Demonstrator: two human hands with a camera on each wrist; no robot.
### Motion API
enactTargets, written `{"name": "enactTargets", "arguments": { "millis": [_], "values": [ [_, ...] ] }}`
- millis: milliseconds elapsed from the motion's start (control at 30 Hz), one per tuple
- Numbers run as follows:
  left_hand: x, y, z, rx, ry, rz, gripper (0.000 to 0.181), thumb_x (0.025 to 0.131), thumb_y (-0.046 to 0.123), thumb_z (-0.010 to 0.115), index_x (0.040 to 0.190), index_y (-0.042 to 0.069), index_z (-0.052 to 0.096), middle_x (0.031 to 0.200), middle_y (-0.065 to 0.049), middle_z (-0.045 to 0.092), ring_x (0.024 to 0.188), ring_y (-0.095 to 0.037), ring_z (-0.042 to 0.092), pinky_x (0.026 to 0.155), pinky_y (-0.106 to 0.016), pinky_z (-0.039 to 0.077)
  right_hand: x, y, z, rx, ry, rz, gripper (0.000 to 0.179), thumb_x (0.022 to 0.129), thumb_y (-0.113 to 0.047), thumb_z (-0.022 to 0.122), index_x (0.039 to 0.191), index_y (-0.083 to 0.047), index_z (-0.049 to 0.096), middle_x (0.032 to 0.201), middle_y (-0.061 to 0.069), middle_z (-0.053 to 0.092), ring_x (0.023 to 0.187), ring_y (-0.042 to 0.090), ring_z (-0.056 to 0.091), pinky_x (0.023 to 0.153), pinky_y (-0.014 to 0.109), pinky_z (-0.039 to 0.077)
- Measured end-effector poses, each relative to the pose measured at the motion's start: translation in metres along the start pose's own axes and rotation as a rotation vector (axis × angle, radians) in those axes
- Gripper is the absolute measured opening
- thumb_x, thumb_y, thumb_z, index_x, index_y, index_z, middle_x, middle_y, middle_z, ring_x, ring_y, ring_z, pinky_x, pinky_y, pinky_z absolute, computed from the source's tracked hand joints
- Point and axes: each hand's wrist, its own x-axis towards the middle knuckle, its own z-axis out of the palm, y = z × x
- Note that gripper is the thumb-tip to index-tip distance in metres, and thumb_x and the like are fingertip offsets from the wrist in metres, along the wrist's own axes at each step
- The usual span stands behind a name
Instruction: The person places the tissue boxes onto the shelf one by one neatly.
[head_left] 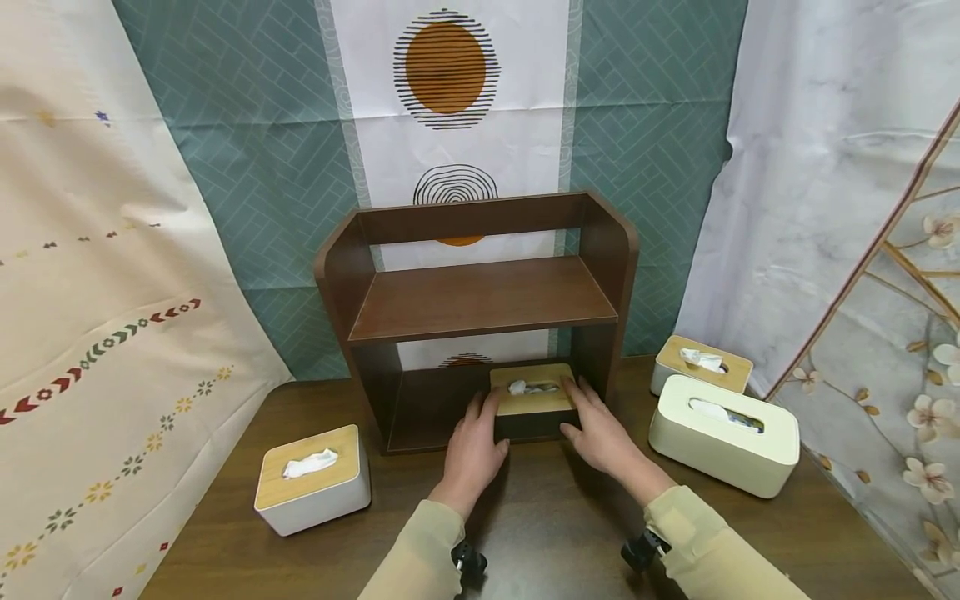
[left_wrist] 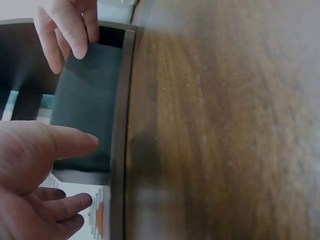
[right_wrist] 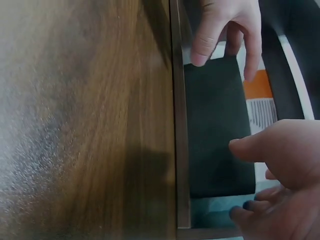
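The left hand and right hand, fingers loosely spread, are flanking the black tissue box on the lower shelf; only the head view is showing its tan lid.

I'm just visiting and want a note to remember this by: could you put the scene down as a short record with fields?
In hand: dark tissue box with a light wood-look lid
Box position: right part of the lower level of a brown shelf unit
Left hand: at the box's left end
Right hand: at its right end
Grip firmness: cannot tell
Left on table: white wood-lidded box
Right on table: cream box; behind it, another wood-lidded box
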Motion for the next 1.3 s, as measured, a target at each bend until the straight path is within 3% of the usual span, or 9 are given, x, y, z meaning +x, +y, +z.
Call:
{"name": "enactTargets", "arguments": {
  "millis": [233, 433, 967, 1300],
  "values": [
    [-0.005, 0.008, -0.017, 0.056, -0.010, -0.018, 0.073, 0.099, 0.015, 0.086, 0.163, 0.008, 0.051, 0.163, -0.029, 0.049, 0.132, -0.056, 0.061, 0.111, -0.066, 0.050, -0.010, -0.018, -0.002, -0.115, 0.062, -0.066, 0.077, 0.106, -0.015, 0.076, 0.167, 0.011, 0.035, 0.175, 0.033, 0.027, 0.160, 0.052, 0.029, 0.121, 0.066, 0.039],
    [-0.014, 0.013, -0.036, 0.107, -0.010, -0.006, 0.072, 0.103, 0.024, 0.082, 0.164, 0.003, 0.049, 0.167, -0.028, 0.046, 0.147, -0.046, 0.054, 0.122, -0.064, 0.039, -0.014, -0.033, 0.003, -0.149, 0.098, -0.146, 0.080, 0.104, -0.020, 0.080, 0.166, 0.010, 0.038, 0.174, 0.032, 0.031, 0.162, 0.050, 0.028, 0.124, 0.065, 0.035],
    [-0.032, 0.007, -0.072, 0.215, 0.057, 0.002, 0.070, 0.105, 0.033, 0.080, 0.162, 0.002, 0.052, 0.167, -0.026, 0.047, 0.156, -0.049, 0.040, 0.126, -0.067, 0.031, -0.017, -0.078, 0.022, -0.155, 0.043, -0.243, 0.084, 0.106, -0.033, 0.077, 0.169, 0.004, 0.037, 0.176, 0.026, 0.032, 0.164, 0.047, 0.027, 0.127, 0.067, 0.028],
    [-0.047, -0.002, -0.100, 0.233, 0.083, -0.069, 0.070, 0.103, 0.030, 0.082, 0.160, 0.000, 0.054, 0.168, -0.026, 0.046, 0.158, -0.049, 0.038, 0.128, -0.067, 0.027, -0.017, -0.106, 0.035, -0.152, -0.008, -0.323, 0.085, 0.107, -0.042, 0.073, 0.171, -0.001, 0.035, 0.177, 0.024, 0.030, 0.164, 0.046, 0.025, 0.128, 0.067, 0.025]
  ]
}}
